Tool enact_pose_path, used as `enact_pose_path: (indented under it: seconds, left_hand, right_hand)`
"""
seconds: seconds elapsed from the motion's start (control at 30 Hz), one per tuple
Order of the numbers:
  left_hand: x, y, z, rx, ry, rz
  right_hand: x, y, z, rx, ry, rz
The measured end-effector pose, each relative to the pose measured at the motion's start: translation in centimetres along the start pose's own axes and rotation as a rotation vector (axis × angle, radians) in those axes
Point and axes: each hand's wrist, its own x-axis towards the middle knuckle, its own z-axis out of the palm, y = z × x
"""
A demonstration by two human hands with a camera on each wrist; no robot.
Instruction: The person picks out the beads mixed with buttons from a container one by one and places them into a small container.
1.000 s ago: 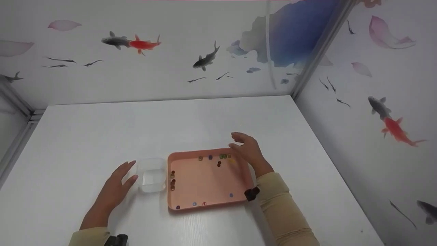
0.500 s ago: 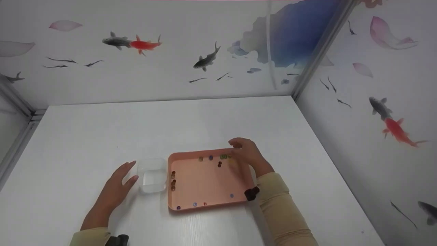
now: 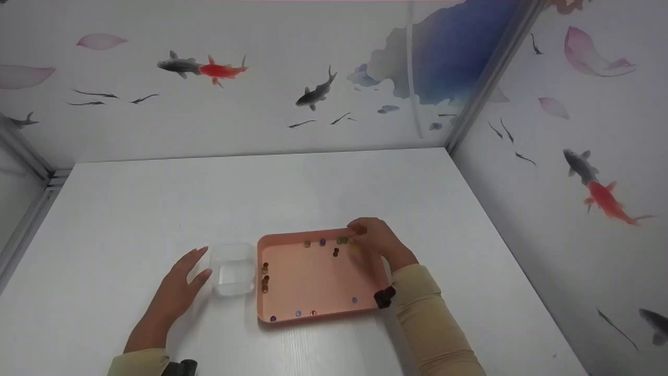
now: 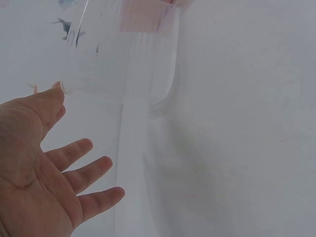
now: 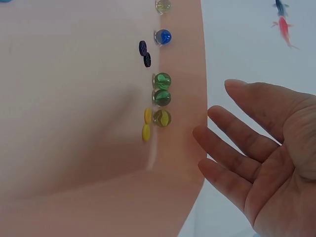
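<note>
A shallow pink tray (image 3: 308, 277) lies on the white table. My right hand (image 3: 380, 239) is over its far right corner, fingers loosely bent and holding nothing. In the right wrist view those fingers are near a yellow marble (image 5: 162, 118) and two green marbles (image 5: 162, 80) along the tray wall. Beside them lie yellow buttons (image 5: 146, 132), dark buttons (image 5: 143, 48) and a blue marble (image 5: 163, 36). Left of the tray stands a clear plastic container (image 3: 233, 269). My left hand (image 3: 177, 287) is spread at its left side, a fingertip right at its rim in the left wrist view.
Several small brown pieces (image 3: 265, 281) line the tray's left wall. Along the near wall are a dark blue piece (image 3: 273, 318), a light blue one (image 3: 298, 313) and a red one (image 3: 313, 313). Printed walls (image 3: 250, 115) border the table at the back and right.
My right hand has come down and toward me, from above the tray's far rim to its far right corner, its fingers now covering the yellow marble in the head view. The left hand stays still.
</note>
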Motion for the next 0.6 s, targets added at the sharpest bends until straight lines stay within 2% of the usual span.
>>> enact_pose_path:
  seconds: [0.1, 0.33, 0.6]
  left_hand:
    - [0.03, -0.04, -0.05, -0.006, 0.002, 0.002]
    - [0.15, -0.41, -0.06, -0.046, 0.003, 0.025]
    - [0.21, -0.49, 0.08, -0.038, 0.01, 0.017]
  right_hand:
    - [-0.03, -0.03, 0.07, -0.021, -0.001, 0.015]
    - [0.05, 0.27, 0.22, -0.1, -0.008, -0.04]
    - [0.14, 0.13, 0.45, -0.151, -0.035, -0.043]
